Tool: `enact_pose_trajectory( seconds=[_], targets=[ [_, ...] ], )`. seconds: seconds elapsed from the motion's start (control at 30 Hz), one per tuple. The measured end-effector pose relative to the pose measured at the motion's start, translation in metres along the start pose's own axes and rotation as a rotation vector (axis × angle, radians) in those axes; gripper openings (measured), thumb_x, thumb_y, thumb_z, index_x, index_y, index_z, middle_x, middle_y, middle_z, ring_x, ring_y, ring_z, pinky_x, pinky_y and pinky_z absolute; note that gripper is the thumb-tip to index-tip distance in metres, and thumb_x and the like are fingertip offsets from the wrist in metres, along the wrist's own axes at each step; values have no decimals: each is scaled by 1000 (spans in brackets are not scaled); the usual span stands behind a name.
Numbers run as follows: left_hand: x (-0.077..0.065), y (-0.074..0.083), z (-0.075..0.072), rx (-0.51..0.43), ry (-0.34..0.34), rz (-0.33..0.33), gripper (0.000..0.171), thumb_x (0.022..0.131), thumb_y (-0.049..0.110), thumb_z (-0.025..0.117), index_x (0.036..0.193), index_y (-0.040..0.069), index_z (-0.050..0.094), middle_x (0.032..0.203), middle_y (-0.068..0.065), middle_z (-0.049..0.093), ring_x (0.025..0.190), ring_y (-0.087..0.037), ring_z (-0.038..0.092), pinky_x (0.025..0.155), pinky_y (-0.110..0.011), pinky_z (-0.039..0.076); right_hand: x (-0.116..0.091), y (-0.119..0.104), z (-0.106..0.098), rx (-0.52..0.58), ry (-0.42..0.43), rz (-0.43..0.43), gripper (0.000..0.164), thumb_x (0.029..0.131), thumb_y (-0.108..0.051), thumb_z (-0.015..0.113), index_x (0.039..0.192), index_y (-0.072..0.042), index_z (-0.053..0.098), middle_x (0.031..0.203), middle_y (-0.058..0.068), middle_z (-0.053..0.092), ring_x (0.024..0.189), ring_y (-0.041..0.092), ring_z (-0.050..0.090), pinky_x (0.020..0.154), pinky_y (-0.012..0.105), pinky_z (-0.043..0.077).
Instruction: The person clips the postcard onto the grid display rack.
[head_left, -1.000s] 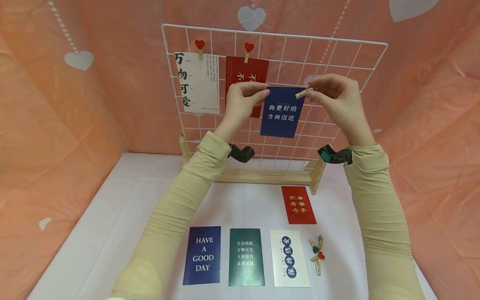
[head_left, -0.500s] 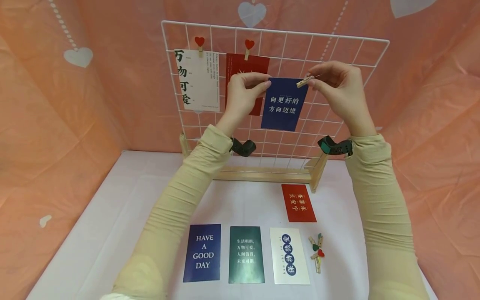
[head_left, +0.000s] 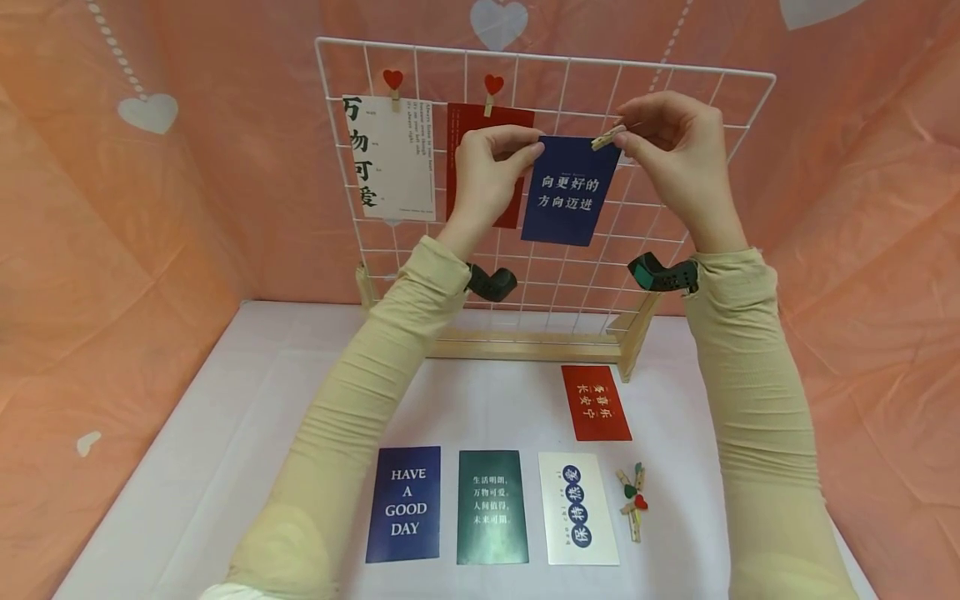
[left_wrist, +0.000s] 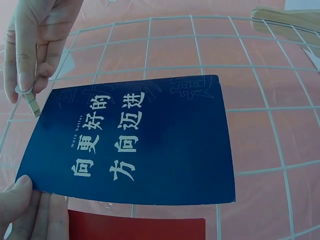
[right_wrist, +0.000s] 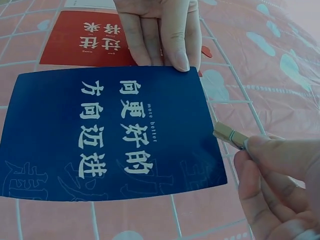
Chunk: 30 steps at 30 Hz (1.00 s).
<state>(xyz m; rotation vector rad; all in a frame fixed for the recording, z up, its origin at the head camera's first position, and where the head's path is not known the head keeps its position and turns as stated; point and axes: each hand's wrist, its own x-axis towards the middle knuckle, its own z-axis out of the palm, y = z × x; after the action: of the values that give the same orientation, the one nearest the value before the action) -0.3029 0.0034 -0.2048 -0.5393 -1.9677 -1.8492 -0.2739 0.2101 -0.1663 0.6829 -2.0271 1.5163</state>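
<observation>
A blue card point(head_left: 566, 192) with white characters hangs upright before the white wire grid point(head_left: 652, 171). My left hand point(head_left: 487, 171) pinches its upper left corner between thumb and fingers. Between thumb and fingers, my right hand point(head_left: 678, 162) holds a small wooden clothespin point(head_left: 606, 138) near the card's top edge. In the right wrist view, the clothespin's tip point(right_wrist: 222, 131) is close beside that edge; whether it touches cannot be told. Left of the blue card, a white card point(head_left: 401, 162) and a red card point(head_left: 461, 125) hang from the grid under red heart clothespins. My left hand partly covers the red one.
On the white table point(head_left: 300, 400) lie a dark blue card point(head_left: 405, 504), a green card point(head_left: 492, 508), a white card point(head_left: 551, 542) and a red card point(head_left: 596, 402). Several heart clothespins point(head_left: 633, 500) lie at their right. A wooden base point(head_left: 525, 346) supports the grid.
Both hands have risen along the grid, carrying the blue card and the clothespin upward. The cards and clothespins on the table have stayed in place.
</observation>
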Motion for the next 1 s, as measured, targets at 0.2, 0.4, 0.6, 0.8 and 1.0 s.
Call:
enact_pose_trajectory(
  seconds=[0.2, 0.4, 0.6, 0.8, 1.0],
  targets=[
    [2, 1, -1, -5, 2, 14, 19, 88, 8, 68, 105, 1, 73, 96, -8, 71, 85, -15, 64, 78, -20, 54, 4, -7, 3, -57, 18, -43, 16, 85, 5, 68, 100, 3, 71, 94, 13, 68, 84, 18, 62, 74, 22, 50],
    [5, 3, 0, 2, 2, 11, 19, 87, 9, 69, 105, 3, 73, 97, -6, 71, 86, -14, 64, 78, -19, 53, 10, 3, 4, -91, 42, -75, 16, 86, 4, 67, 102, 6, 69, 97, 16, 67, 86, 19, 63, 76, 23, 50],
    [6, 5, -1, 3, 22, 13, 20, 87, 9, 69, 105, 3, 73, 97, -6, 71, 86, -13, 65, 77, -19, 54, 12, 8, 6, -84, 83, -91, 15, 87, 5, 65, 101, 5, 69, 93, 13, 67, 81, 18, 62, 72, 23, 49],
    [9, 7, 0, 14, 29, 31, 19, 87, 8, 70, 104, 2, 74, 95, -6, 71, 84, -13, 65, 76, -18, 54, 14, 7, 8, -108, 97, -143, 15, 86, 5, 67, 100, 2, 70, 91, 11, 68, 79, 19, 61, 71, 23, 49],
    [10, 8, 1, 34, 27, 24, 19, 87, 9, 70, 104, 3, 74, 96, -5, 72, 85, -12, 65, 76, -17, 53, 18, 9, 8, -146, 104, -149, 16, 83, 5, 70, 98, 0, 72, 89, 10, 68, 78, 17, 62, 70, 22, 50]
  ],
)
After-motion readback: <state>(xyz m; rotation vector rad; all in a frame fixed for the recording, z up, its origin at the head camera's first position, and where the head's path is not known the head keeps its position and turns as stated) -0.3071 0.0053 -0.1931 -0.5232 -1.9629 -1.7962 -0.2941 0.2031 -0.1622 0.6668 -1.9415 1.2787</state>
